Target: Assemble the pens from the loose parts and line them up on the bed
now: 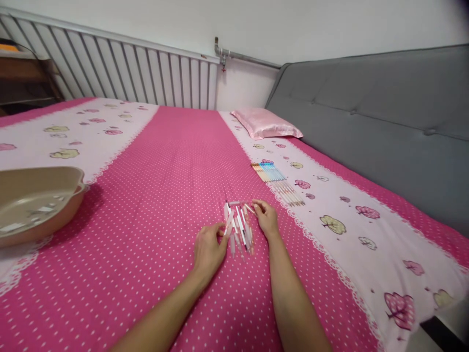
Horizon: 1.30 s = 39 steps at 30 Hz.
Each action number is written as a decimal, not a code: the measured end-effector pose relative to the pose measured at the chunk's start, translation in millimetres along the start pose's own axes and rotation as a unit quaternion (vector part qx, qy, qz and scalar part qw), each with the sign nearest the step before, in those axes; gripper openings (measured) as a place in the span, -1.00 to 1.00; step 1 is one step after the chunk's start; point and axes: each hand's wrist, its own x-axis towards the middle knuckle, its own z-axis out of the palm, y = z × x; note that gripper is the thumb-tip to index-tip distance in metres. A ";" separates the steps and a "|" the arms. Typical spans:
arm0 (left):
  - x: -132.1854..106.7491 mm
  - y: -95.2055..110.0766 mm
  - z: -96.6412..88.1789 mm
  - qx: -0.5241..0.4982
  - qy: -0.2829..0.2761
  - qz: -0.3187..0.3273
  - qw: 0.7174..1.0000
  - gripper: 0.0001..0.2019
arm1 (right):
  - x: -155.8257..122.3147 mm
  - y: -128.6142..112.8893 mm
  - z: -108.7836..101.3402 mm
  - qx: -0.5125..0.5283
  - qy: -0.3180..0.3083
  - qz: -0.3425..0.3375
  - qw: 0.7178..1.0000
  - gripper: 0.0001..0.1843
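A loose pile of slim white, pale pink and clear pens [241, 230] lies on the pink dotted bedsheet, pointing in different directions. My left hand [209, 248] is at the pile's left edge, its thumb and forefinger closed on a pale pen [229, 226]. At the upper right of the pile, my right hand [267, 218] pinches another light-coloured pen [250, 209] by its end. Just beyond that hand, more pens [270, 172] lie side by side in a neat row, running from brown and orange through blue to white and pink.
A beige plastic basin [40, 230] holding a few small pale pieces stands at the left. A shiny pink pillow [266, 123] lies near the grey padded headboard [373, 98]. Behind the bed are a white radiator [128, 68] and a pipe [249, 58].
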 end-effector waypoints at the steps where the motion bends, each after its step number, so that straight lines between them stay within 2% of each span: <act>1: 1.1 -1.0 0.7 -0.004 -0.001 -0.001 1.000 -0.72 | -0.4 -1.5 -0.2 -0.006 -0.004 -0.008 1.000 -0.65; 6: 10.5 -3.6 2.6 -0.012 -0.016 0.032 0.999 -0.64 | -3.6 -13.3 1.3 -0.043 -0.033 -0.061 0.997 -0.68; 10: 15.0 -2.9 4.4 0.088 -0.064 0.118 0.987 -0.63 | -5.0 -16.8 3.9 -0.063 -0.052 -0.091 0.993 -0.69; 13: 14.8 -2.4 5.0 0.132 -0.081 0.140 0.978 -0.61 | -5.2 -16.1 4.8 -0.072 -0.052 -0.101 0.991 -0.68; 20: 14.5 -1.5 4.6 0.024 -0.033 0.099 0.994 -0.64 | -8.4 -27.9 4.9 -0.092 -0.073 -0.120 0.986 -0.70; 25: 15.3 -5.8 9.1 -0.035 0.001 0.042 0.999 -0.69 | -13.6 -40.8 10.7 -0.136 -0.112 -0.144 0.974 -0.75; 31: 17.1 -9.2 12.5 -0.107 0.019 -0.017 0.994 -0.76 | -19.2 -48.0 17.3 -0.190 -0.164 -0.171 0.953 -0.75; 34: 18.3 -9.6 12.2 -0.129 0.045 -0.049 0.989 -0.76 | -21.3 -50.2 18.3 -0.210 -0.168 -0.175 0.947 -0.68; 39: 18.9 -10.0 11.2 -0.153 0.089 -0.071 0.982 -0.66 | -24.1 -55.4 23.0 -0.243 -0.161 -0.143 0.946 -0.73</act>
